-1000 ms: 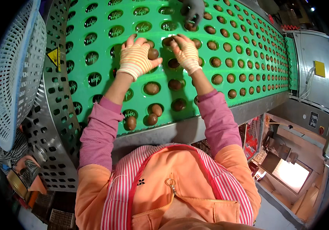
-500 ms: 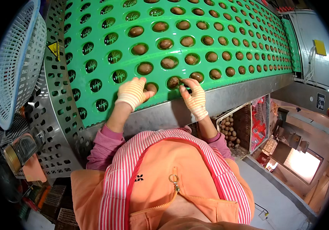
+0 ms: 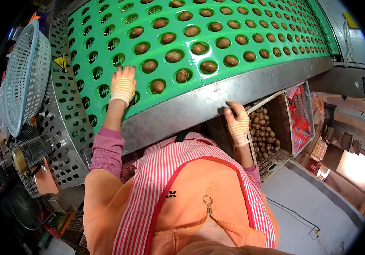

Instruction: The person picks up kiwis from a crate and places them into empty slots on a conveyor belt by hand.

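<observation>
A green belt with rows of oval pockets stretches across the far side, and many pockets hold a brown egg. Over its left near part lies my left hand, in a striped fingerless glove, fingers stretched out flat toward the far side. Beside its wrist a pocket shows partly, with something brown in it that the hand half covers. My right hand, gloved alike, hovers by the near steel edge, thumb and fingers apart, nothing visible in it. To its right a crate contains a heap of brown eggs.
A perforated steel panel with a yellow warning sign borders the belt at left. Beyond it stand a pale blue plastic basket and a clear jar. A red-and-clear plastic bag sits right of the crate.
My left hand has moved left from an egg onto the belt's left pockets. My right hand has left the egg row and drawn back right, toward the crate. The view has shifted.
</observation>
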`<control>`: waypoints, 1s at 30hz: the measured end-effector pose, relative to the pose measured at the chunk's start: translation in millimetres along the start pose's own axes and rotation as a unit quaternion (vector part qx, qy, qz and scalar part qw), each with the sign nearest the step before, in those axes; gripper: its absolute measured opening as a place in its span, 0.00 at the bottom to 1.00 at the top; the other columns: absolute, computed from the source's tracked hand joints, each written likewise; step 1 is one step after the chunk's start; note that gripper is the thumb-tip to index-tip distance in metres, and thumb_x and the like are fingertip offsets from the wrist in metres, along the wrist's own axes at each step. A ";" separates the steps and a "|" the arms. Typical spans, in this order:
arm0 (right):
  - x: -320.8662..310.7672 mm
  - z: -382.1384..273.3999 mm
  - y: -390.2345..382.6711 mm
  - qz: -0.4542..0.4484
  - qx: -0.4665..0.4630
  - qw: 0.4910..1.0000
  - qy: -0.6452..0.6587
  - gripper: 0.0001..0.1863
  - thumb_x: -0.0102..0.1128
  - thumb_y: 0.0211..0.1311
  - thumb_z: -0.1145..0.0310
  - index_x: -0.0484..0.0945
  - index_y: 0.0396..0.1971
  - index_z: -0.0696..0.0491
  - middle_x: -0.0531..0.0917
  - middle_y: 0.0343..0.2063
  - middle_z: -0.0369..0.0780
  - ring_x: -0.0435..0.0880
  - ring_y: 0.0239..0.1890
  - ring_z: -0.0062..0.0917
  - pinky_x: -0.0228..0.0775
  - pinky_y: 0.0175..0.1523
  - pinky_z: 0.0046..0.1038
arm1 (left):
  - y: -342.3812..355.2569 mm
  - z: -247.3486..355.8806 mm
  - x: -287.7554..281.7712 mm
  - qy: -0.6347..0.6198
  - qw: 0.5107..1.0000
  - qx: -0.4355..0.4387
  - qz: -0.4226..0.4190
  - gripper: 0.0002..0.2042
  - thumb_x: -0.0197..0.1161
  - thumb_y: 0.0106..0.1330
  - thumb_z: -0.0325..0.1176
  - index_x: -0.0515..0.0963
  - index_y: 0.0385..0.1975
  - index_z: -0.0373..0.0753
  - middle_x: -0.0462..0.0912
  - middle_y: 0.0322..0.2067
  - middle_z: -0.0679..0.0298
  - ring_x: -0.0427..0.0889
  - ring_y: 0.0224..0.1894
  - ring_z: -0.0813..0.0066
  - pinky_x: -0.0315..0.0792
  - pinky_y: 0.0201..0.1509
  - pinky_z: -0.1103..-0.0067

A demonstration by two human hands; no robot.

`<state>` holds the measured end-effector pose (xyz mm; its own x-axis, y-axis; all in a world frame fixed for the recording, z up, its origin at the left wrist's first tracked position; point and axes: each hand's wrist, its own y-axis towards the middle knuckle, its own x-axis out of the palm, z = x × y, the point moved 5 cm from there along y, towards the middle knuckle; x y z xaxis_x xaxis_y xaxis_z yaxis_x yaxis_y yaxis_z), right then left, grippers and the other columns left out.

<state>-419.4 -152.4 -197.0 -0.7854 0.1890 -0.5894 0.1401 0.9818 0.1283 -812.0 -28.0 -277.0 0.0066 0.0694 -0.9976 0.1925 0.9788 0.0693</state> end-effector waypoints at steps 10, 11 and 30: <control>-106.4 99.4 -82.2 0.152 0.170 0.974 -0.014 0.13 0.62 0.65 0.69 0.81 0.45 0.61 0.85 0.41 0.43 0.81 0.43 0.26 0.73 0.52 0.29 | 1.8 60.6 -11.6 -0.343 0.920 0.059 -0.181 0.17 0.69 0.58 0.32 0.78 0.48 0.39 0.80 0.45 0.53 0.80 0.47 0.54 0.74 0.53 0.66; -110.6 100.6 -86.9 0.157 0.195 0.968 0.010 0.14 0.62 0.65 0.67 0.81 0.45 0.60 0.85 0.41 0.43 0.81 0.43 0.26 0.73 0.52 0.29 | 8.9 65.8 -16.7 -0.315 0.925 0.051 -0.205 0.17 0.69 0.59 0.35 0.78 0.47 0.39 0.80 0.46 0.52 0.80 0.48 0.53 0.74 0.52 0.65; -223.7 266.5 -207.9 -0.042 0.436 0.892 -0.114 0.44 0.69 0.52 0.52 0.64 0.66 0.56 0.68 0.65 0.51 0.69 0.66 0.41 0.62 0.68 0.35 | 51.7 273.6 -60.7 -0.107 0.961 0.229 -0.109 0.25 0.68 0.59 0.33 0.71 0.56 0.36 0.77 0.51 0.49 0.76 0.53 0.48 0.72 0.57 0.61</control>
<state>-112.1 -393.9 -304.4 -0.6868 0.0150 -0.7267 0.5794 0.6149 -0.5349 -534.0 -34.3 -214.7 0.1087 -0.2174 -0.9700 0.6234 0.7750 -0.1038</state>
